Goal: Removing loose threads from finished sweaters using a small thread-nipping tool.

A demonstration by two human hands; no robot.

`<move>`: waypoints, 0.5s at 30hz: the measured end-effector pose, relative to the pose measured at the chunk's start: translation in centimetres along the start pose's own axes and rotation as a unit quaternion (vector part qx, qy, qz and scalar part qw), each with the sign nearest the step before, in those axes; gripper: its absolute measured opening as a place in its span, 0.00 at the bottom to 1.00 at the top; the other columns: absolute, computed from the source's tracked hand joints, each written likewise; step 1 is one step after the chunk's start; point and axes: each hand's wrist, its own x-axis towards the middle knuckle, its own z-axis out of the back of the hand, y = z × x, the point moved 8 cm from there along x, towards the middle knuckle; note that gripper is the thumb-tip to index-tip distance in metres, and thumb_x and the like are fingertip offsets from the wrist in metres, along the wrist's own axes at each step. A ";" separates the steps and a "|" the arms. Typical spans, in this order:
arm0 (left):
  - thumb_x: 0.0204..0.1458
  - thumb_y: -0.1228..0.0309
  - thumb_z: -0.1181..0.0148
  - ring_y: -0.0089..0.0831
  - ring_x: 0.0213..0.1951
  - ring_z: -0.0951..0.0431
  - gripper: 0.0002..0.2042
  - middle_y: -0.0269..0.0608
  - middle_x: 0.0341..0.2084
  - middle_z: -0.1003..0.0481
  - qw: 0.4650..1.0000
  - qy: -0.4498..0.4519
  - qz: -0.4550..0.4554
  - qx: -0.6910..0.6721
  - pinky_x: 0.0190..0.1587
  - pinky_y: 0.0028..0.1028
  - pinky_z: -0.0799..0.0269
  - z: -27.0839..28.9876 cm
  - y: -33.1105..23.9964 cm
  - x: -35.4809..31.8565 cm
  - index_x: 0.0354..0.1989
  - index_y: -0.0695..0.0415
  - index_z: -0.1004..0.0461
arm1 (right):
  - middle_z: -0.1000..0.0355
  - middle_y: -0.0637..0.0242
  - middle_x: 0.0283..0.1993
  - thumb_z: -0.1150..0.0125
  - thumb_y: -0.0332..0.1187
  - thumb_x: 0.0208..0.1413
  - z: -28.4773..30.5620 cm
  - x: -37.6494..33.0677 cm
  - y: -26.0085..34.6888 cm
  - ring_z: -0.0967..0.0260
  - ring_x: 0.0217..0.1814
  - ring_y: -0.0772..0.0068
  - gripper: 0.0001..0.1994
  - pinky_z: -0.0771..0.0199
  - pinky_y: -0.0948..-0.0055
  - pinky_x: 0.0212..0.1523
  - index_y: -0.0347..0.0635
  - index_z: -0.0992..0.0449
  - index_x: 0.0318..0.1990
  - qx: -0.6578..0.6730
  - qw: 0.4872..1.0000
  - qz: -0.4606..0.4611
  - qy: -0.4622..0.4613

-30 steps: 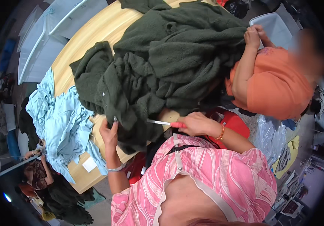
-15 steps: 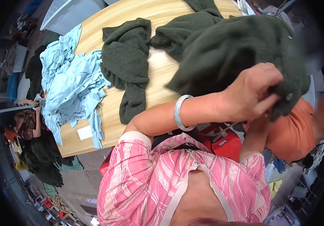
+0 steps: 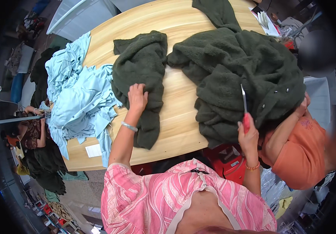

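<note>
My left hand (image 3: 138, 97) is on a dark green fleece garment (image 3: 140, 64) in the middle of the table, its fingers bent into the cloth. In my right hand (image 3: 248, 138) is a small red-handled tool (image 3: 246, 121) with a slim metal blade pointing away from me; its exact kind is unclear. The blade lies over a larger heap of dark green fleece garments (image 3: 250, 62) on the right. Several small shiny metal pieces show on that heap's cloth near its right edge.
The wooden table (image 3: 177, 128) carries a pile of light blue garments (image 3: 80, 103) on its left and a white paper slip (image 3: 93, 151). A co-worker in an orange top (image 3: 302, 152) leans at the right corner, hand by the heap. A pale plastic bin (image 3: 318, 93) stands beyond it.
My left hand has let go of the dark green cloth on the right and moved left onto the middle garment. The heap has settled on the table, and the red-handled tool now shows.
</note>
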 end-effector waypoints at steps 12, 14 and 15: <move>0.46 0.72 0.36 0.30 0.27 0.25 0.08 0.42 0.25 0.26 0.883 0.263 -0.041 -0.386 0.32 0.29 0.29 1.8 -15.5 -7.5 0.31 0.63 0.24 | 0.26 0.49 0.40 0.41 0.32 0.53 -5.7 -0.5 6.0 0.29 0.43 0.43 0.21 0.29 0.55 0.43 0.47 0.33 0.56 -0.024 0.984 0.097 0.145; 0.47 0.74 0.37 0.39 0.31 0.26 0.10 0.45 0.29 0.27 0.955 -0.078 -0.140 -0.249 0.37 0.27 0.30 6.5 -13.2 -2.7 0.38 0.63 0.26 | 0.26 0.48 0.39 0.41 0.33 0.53 -5.3 -0.6 6.2 0.29 0.42 0.43 0.21 0.29 0.55 0.43 0.47 0.33 0.56 -0.037 0.984 0.078 0.155; 0.47 0.73 0.37 0.35 0.31 0.25 0.11 0.43 0.30 0.26 0.967 -0.141 -0.135 -0.163 0.38 0.26 0.30 6.7 -12.1 -1.4 0.39 0.64 0.26 | 0.26 0.48 0.39 0.41 0.33 0.53 -5.5 -0.7 6.4 0.29 0.42 0.43 0.21 0.29 0.55 0.42 0.47 0.33 0.56 -0.033 0.983 0.085 0.162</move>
